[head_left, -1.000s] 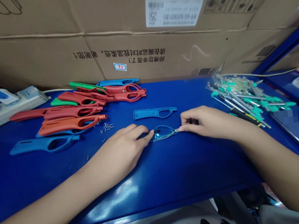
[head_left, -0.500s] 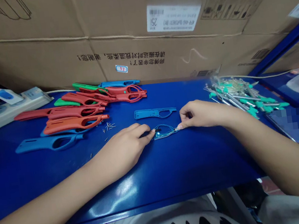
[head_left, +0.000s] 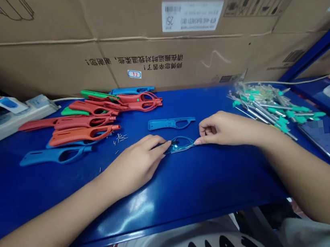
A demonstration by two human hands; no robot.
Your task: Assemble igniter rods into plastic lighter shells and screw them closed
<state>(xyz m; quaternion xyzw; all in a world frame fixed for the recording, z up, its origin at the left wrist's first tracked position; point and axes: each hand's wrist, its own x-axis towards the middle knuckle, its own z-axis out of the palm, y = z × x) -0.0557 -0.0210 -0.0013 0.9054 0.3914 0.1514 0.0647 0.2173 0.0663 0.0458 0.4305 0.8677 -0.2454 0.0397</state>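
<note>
Low over the blue table, a blue lighter casing half (head_left: 181, 149) with clear and dark parts inside lies between my two hands. My left hand (head_left: 139, 159) grips its handle end, thumb and fingers pressed together, hiding most of that end. At the narrow tip, my right hand (head_left: 222, 129) pinches with thumb and forefinger; the remaining fingers curl in. Just beyond them rests another blue casing half (head_left: 165, 124), untouched, with its loop toward the right. Small metal screws or pins (head_left: 120, 138) are scattered beyond my left wrist.
Red, orange, green and blue lighter casings (head_left: 82, 122) are heaped at the left. Metal tubes with green ends (head_left: 267, 106) form a pile at the right. A power strip (head_left: 9, 119) stands far left. Behind the table rises a large cardboard box (head_left: 133, 18).
Both hands keep their grip on the casing half with nearly the same pose. My right thumb has shifted very slightly at the tip. The camera view has moved a little.
</note>
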